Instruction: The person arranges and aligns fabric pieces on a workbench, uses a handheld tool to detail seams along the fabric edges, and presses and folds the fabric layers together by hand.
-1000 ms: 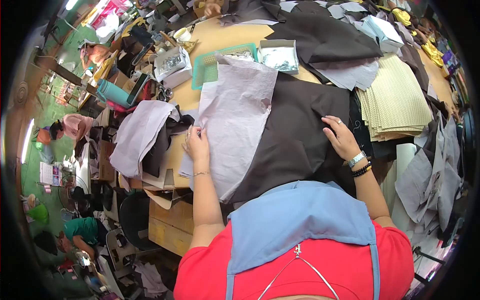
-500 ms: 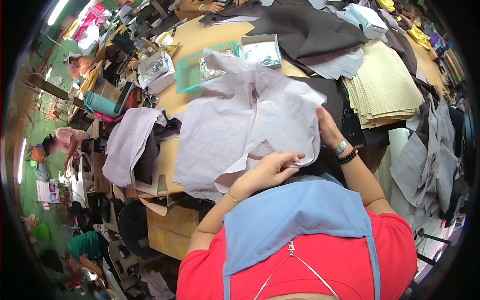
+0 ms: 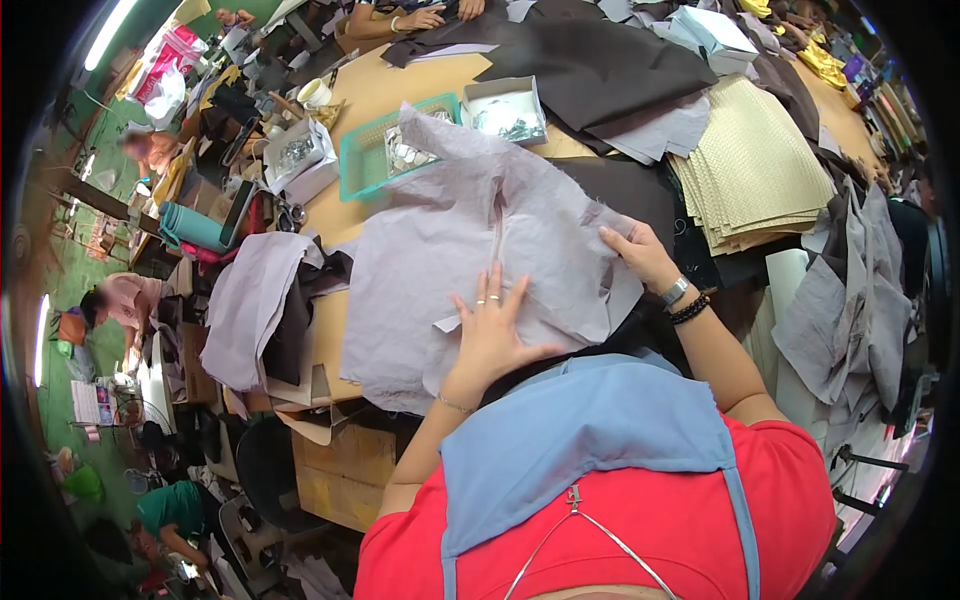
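Observation:
A large pale grey-lilac cloth piece (image 3: 420, 250) lies spread in front of me, with a seam or slit running down its middle. My left hand (image 3: 495, 325) rests flat on its lower middle, fingers spread. At the cloth's right edge, my right hand (image 3: 640, 252) pinches the fabric between thumb and fingers. Dark brown cloth (image 3: 625, 190) shows beyond the pale piece. Just past its far edge are a green plastic basket (image 3: 362, 165) with small metal parts and a white box (image 3: 503, 112) of small pieces.
Stacked cream textured sheets (image 3: 755, 170) lie at the right. On the left are a folded grey cloth pile (image 3: 255, 305), another parts box (image 3: 300, 160) and a teal bottle (image 3: 195, 228). A co-worker's hands (image 3: 425, 17) are at the far edge. Grey cloths hang at far right.
The pale cloth has been turned over and spread across the dark cloth. My left hand has moved right, from the cloth's left side onto its middle. My right hand now grips its edge.

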The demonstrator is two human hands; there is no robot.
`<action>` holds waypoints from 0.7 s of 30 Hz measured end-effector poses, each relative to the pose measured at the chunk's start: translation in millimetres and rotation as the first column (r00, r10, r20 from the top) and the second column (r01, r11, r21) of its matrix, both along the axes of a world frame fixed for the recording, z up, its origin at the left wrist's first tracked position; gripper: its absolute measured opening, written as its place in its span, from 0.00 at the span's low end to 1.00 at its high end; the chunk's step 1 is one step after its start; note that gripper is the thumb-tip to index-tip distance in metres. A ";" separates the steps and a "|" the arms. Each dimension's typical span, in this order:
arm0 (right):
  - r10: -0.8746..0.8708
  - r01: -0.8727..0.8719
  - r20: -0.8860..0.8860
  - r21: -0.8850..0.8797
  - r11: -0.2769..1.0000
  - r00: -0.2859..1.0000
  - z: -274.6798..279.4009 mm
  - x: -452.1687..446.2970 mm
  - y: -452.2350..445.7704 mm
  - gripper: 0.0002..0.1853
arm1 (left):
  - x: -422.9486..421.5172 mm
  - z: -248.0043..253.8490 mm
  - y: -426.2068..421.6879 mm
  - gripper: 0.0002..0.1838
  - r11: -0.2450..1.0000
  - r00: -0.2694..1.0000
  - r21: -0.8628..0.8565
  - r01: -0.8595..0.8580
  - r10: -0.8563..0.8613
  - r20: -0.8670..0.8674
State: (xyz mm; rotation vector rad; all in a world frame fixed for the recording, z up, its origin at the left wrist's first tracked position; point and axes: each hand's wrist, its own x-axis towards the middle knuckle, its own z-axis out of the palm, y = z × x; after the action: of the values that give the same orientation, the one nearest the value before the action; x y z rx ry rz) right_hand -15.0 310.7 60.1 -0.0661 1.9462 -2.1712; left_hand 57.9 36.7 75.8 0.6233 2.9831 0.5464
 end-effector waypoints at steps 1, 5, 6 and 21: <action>0.004 -0.002 0.022 -0.050 0.999 1.000 -1.3 -1.4 -2.0 0.19 | 4.1 5.2 2.9 0.61 0.999 0.999 0.006 0.035 -0.035 0.007; -0.127 0.183 0.182 -0.332 0.925 0.975 14.7 -8.7 -9.1 0.15 | 8.9 -0.4 12.1 0.54 0.998 0.997 0.037 0.049 -0.051 0.066; -0.130 0.194 0.195 -0.358 0.913 0.972 18.7 -9.2 -9.8 0.15 | 8.0 -1.9 13.4 0.49 0.997 0.996 0.065 0.034 -0.039 0.076; -0.051 0.028 -0.043 -0.426 0.904 0.998 45.3 -2.1 -17.1 0.24 | -9.8 47.6 -54.0 0.11 0.052 0.980 0.979 -0.196 0.047 0.194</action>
State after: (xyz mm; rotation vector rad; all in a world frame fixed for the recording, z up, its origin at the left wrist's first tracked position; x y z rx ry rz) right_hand -17.1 293.7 105.4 -0.1580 1.4704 -2.6072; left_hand 48.0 -17.4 123.5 0.2333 1.9645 2.6523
